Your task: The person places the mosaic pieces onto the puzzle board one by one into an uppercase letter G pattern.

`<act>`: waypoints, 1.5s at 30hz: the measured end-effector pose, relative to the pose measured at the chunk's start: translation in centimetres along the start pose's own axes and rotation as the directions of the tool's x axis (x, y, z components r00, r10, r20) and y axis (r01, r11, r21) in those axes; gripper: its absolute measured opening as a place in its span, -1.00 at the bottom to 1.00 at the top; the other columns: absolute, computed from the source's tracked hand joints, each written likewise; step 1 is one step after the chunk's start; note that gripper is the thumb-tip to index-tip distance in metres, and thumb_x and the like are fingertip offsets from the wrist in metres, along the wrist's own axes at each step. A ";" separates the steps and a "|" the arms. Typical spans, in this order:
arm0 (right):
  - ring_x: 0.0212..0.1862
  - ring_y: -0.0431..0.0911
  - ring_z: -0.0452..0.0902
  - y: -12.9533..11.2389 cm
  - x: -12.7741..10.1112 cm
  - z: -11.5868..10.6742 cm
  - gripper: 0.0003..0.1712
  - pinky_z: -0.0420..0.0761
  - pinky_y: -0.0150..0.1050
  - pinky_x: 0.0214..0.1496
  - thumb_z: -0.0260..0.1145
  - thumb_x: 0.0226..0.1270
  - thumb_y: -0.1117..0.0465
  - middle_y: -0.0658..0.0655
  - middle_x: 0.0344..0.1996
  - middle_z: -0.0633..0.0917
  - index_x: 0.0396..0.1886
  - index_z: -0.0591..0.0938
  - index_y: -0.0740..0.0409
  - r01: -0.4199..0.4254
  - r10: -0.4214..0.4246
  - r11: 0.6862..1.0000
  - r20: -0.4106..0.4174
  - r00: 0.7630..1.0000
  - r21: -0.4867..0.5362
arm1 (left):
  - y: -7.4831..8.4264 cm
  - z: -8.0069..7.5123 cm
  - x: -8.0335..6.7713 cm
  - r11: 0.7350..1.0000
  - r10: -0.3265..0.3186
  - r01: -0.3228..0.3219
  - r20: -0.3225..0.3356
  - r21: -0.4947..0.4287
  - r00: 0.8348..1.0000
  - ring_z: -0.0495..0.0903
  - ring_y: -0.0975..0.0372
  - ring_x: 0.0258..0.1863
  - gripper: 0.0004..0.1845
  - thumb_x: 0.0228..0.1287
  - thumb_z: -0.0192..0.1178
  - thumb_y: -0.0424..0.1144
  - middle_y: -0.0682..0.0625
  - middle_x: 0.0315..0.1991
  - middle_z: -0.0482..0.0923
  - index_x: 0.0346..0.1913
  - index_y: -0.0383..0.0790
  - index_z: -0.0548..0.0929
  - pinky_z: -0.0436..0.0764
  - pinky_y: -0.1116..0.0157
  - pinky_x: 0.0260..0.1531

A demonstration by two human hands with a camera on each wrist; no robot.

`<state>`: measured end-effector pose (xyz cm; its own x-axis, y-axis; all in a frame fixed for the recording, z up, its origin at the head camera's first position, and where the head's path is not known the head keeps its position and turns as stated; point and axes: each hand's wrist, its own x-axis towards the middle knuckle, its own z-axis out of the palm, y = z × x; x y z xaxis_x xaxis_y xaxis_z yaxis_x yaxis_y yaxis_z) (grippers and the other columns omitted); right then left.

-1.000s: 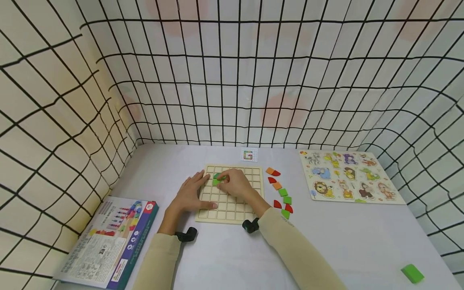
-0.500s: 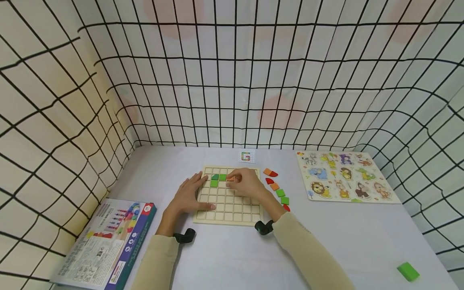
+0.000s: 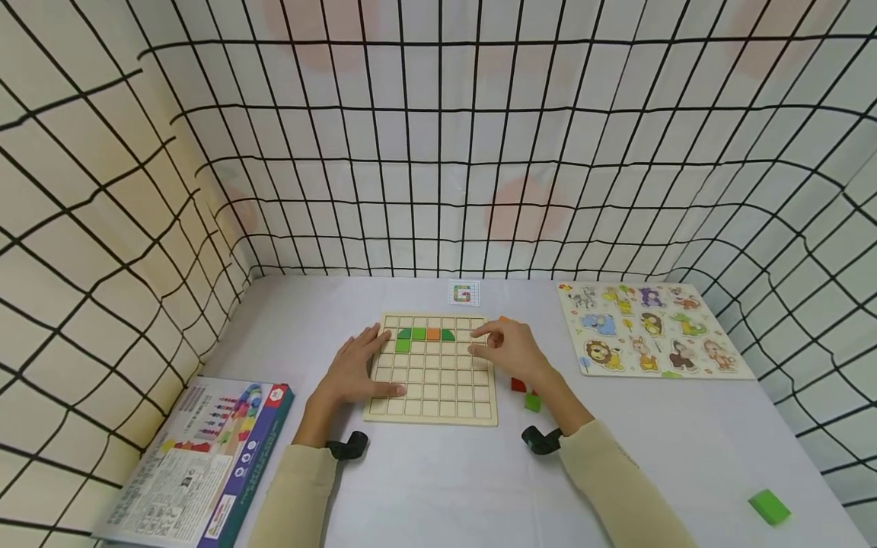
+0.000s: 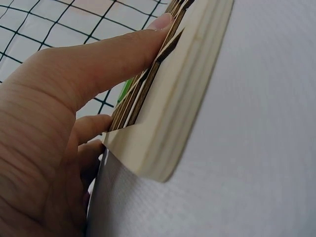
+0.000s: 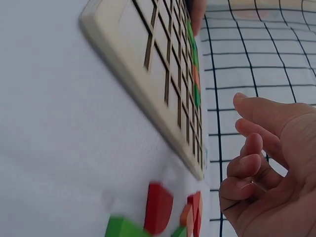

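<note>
A wooden grid board (image 3: 432, 392) lies on the white table. In its upper rows sit a green rounded piece (image 3: 405, 333), a green square (image 3: 419, 333), an orange square (image 3: 433, 334), another green rounded piece (image 3: 448, 335) and, one row lower, a green square tile (image 3: 403, 346). My left hand (image 3: 352, 371) rests at the board's left side, fingers spread along the edge and thumb (image 4: 118, 57) on top. Over the board's right edge hovers my right hand (image 3: 510, 350), thumb and index finger apart, other fingers bent, holding nothing in the right wrist view (image 5: 276, 158).
Right of the board lie loose pieces, among them a red one (image 3: 518, 385) and a green one (image 3: 532, 402); my right hand hides others. A letter-G card (image 3: 464, 293), an animal puzzle (image 3: 658, 335), a box (image 3: 199, 457) and a green block (image 3: 770, 507) surround it. Black netting (image 3: 438, 152) encloses the table.
My right hand has moved rightward from the green pieces across the board to its right edge. The orange square and second green rounded piece now show in the row. My left hand stays put.
</note>
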<state>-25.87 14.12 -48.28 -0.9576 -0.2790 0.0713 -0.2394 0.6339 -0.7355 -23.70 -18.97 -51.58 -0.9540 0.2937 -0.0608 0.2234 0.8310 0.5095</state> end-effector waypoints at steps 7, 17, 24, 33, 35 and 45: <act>-0.44 -0.09 0.40 1.8 -1.5 -1.3 -0.64 0.36 -0.30 -0.43 0.52 0.27 0.00 0.01 -0.57 0.53 0.01 0.80 0.03 -0.078 0.076 0.996 -0.037 0.996 -0.040 | 0.0 -0.2 0.0 1.000 0.012 -0.012 -0.007 0.006 1.000 -0.04 -0.05 0.68 0.26 -0.14 0.45 0.39 -0.11 0.69 -0.03 0.64 -0.05 0.19 -0.06 -0.10 0.65; -0.46 -0.08 0.39 3.5 -2.8 -2.4 -0.58 0.28 -0.36 -0.56 0.54 0.25 -0.01 0.03 -0.55 0.49 0.05 0.77 0.06 -0.193 0.189 0.980 -0.067 0.980 -0.047 | -0.1 -0.1 -0.1 1.000 0.016 -0.016 -0.016 0.005 1.000 -0.04 -0.05 0.68 0.26 -0.14 0.46 0.39 -0.11 0.69 -0.03 0.64 -0.06 0.19 -0.06 -0.11 0.64; -0.54 -0.08 0.37 3.8 -3.1 -2.6 -0.53 0.30 -0.35 -0.57 0.54 0.24 -0.03 0.05 -0.57 0.48 0.06 0.76 0.12 -0.283 0.277 0.957 -0.093 0.956 -0.065 | -0.3 -0.1 -0.1 1.000 0.014 -0.014 -0.022 0.000 1.000 -0.04 -0.05 0.68 0.27 -0.15 0.46 0.39 -0.10 0.69 -0.02 0.64 -0.06 0.19 -0.06 -0.10 0.64; -0.56 -0.08 0.38 4.2 -3.3 -2.6 -0.49 0.32 -0.33 -0.56 0.54 0.23 -0.04 0.07 -0.60 0.48 0.05 0.74 0.19 -0.339 0.330 0.937 -0.107 0.938 -0.079 | -0.4 0.2 -0.2 1.000 0.020 -0.020 -0.017 0.006 1.000 -0.04 -0.06 0.68 0.27 -0.14 0.45 0.40 -0.11 0.69 -0.03 0.64 -0.06 0.19 -0.05 -0.12 0.64; -0.56 -0.08 0.38 4.3 -3.3 -2.6 -0.50 0.32 -0.33 -0.57 0.54 0.22 -0.04 0.07 -0.60 0.49 0.03 0.75 0.19 -0.343 0.333 0.936 -0.118 0.935 -0.081 | -0.4 0.3 -0.1 1.000 0.018 -0.018 -0.019 0.002 1.000 -0.04 -0.05 0.68 0.27 -0.15 0.45 0.39 -0.11 0.69 -0.03 0.64 -0.06 0.19 -0.06 -0.11 0.64; -0.51 -0.07 0.44 4.6 -3.4 -2.4 -0.63 0.39 -0.32 -0.54 0.51 0.26 0.03 0.09 -0.54 0.54 -0.06 0.78 0.18 -0.346 0.331 0.934 -0.148 0.932 -0.090 | -0.2 0.3 0.2 1.000 0.017 -0.016 -0.012 0.017 1.000 -0.04 -0.05 0.68 0.27 -0.14 0.44 0.41 -0.10 0.69 -0.03 0.64 -0.05 0.19 -0.06 -0.10 0.64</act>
<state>-24.16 19.75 -50.28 -0.9954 0.0565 -0.0774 0.0934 0.7533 -0.6510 -23.85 -18.98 -51.93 -0.9524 0.3020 -0.0424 0.2424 0.8340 0.4957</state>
